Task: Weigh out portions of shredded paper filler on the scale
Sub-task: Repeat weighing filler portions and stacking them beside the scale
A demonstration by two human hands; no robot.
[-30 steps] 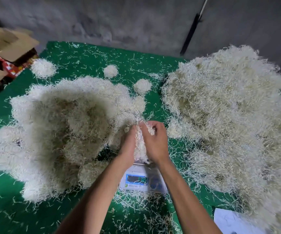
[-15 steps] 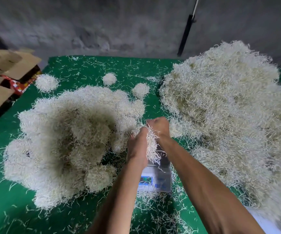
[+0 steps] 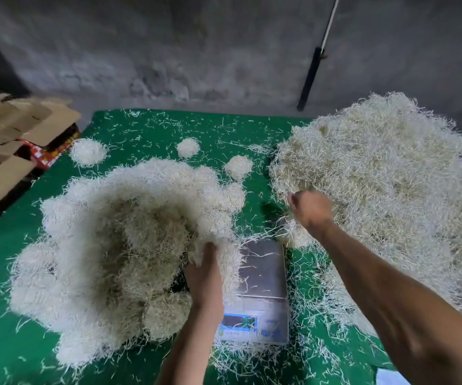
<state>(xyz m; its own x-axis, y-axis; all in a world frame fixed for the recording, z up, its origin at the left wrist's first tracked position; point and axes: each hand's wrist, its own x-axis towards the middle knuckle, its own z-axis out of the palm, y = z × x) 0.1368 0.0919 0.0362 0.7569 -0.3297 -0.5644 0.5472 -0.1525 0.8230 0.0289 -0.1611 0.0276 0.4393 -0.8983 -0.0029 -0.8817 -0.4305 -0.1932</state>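
In the head view, a clump (image 3: 225,257) of shredded paper is gripped by the left hand (image 3: 204,276), fingers curled into it, at the edge of the left heap (image 3: 107,245) and just left of the scale (image 3: 260,290). The scale's steel pan is seen bare but for a few stray strands. The right hand (image 3: 310,208) is held against the near edge of the right heap (image 3: 377,190), fingers curled inward with strands trailing beneath; whether paper is pinched cannot be told. Three small tufts (image 3: 188,147) are seen on the green cloth (image 3: 7,343) beyond. Folded cartons (image 3: 15,129) are stacked at far left.
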